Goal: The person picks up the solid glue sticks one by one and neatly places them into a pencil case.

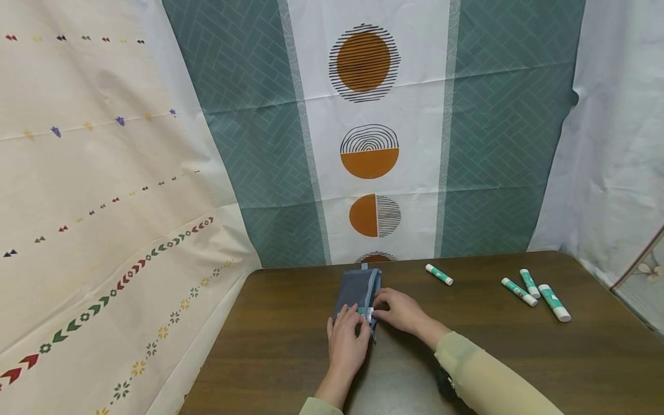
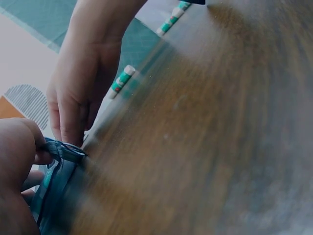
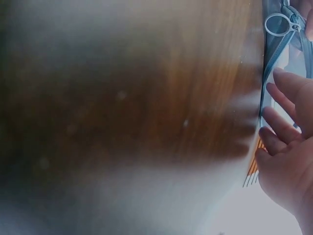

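Note:
A blue-grey zip pouch [image 1: 355, 286] lies at the table's back edge, its zip side facing right. Across that side, partly covered by fingers, is a green-and-white glue stick [image 1: 365, 312]. My left hand [image 1: 350, 337] lies over the near part of the pouch; in the left wrist view its fingers curl round the zip edge. From the right comes my right hand [image 1: 399, 310], thumb and index fingertips at the stick's white end. The zip's ring pull [image 3: 278, 24] shows in the right wrist view, above the right fingers.
One glue stick [image 1: 438, 274] lies right of the pouch near the back edge. Farther right are three more: one glue stick [image 1: 519, 291], a second glue stick [image 1: 529, 283] and a larger glue stick [image 1: 554, 302]. Patterned curtains [image 1: 249, 144] hang behind the brown table [image 1: 275, 323].

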Motion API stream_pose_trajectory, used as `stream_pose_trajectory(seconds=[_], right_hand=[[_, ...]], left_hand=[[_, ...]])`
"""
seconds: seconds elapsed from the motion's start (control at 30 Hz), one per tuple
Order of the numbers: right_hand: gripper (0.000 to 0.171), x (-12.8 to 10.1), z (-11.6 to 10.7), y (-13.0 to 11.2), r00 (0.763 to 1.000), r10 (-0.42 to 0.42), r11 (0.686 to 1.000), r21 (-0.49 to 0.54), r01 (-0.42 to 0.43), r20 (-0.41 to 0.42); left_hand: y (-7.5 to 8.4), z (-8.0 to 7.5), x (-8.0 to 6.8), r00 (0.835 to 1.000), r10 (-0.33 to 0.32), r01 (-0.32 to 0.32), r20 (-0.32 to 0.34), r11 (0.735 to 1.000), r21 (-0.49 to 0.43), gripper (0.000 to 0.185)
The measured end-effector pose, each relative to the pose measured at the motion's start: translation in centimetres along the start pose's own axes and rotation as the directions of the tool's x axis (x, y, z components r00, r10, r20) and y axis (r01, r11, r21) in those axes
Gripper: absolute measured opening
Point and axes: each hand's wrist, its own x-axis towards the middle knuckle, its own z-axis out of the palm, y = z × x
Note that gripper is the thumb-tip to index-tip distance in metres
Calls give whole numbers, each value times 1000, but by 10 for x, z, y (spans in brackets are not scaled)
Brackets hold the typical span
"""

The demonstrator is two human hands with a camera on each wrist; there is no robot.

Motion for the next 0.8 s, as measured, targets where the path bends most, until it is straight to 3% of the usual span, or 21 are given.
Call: stream_pose_trajectory(seconds=[0.2, 0.5, 0.8], right_hand=[[8, 1, 0, 0, 1000, -20, 1000, 4, 20, -9], [6, 0, 3, -4, 999, 37, 999, 27, -37, -17], [12, -1, 1, -1, 999, 28, 999, 35, -27, -18]], left_hand=[[0, 0, 0, 1000, 4, -4, 0, 1000, 5, 20], [1, -1, 0, 1000, 14, -14, -5, 1000, 10, 19], [1, -1, -1, 1000, 8, -8, -5, 1000, 10, 20]])
